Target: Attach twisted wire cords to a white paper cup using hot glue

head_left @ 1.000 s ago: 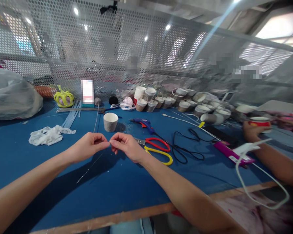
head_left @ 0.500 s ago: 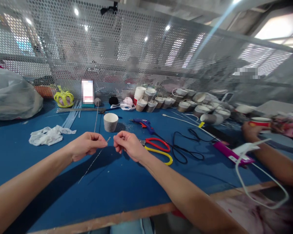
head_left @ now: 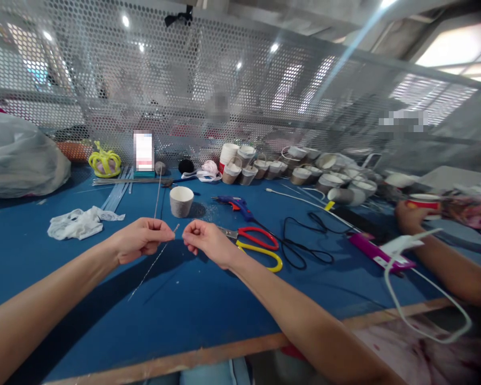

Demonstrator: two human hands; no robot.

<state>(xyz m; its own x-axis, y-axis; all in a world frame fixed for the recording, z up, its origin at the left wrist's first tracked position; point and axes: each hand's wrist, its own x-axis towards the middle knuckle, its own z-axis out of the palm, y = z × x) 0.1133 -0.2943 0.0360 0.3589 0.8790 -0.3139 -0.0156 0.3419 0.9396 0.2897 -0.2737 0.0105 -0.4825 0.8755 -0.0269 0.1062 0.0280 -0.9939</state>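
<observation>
My left hand [head_left: 146, 239] is closed in a pinch on a thin twisted wire [head_left: 148, 271]. The wire slants from the lower left up past my fingertips, its short end sticking out above them. A grey strand [head_left: 157, 198] runs from a small grey yarn ball [head_left: 160, 168] down behind that hand. Just right of the wire tip, my right hand [head_left: 200, 239] has its thumb and fingers pressed together; anything between them is too small to make out. Beyond both hands stands a grey wrapped cup [head_left: 181, 202] with a white inside.
Scissors [head_left: 260, 246] with red and yellow handles lie beside my right wrist. A blue glue gun [head_left: 234, 206] with a black cord is behind them. White lace [head_left: 78, 223] lies left. Several wrapped cups [head_left: 300, 174] line the back. At right, another person's hand [head_left: 409, 216] holds a red cup.
My right hand has shifted slightly left, closer to the wire tip. The left hand stays almost still, pinching the wire.
</observation>
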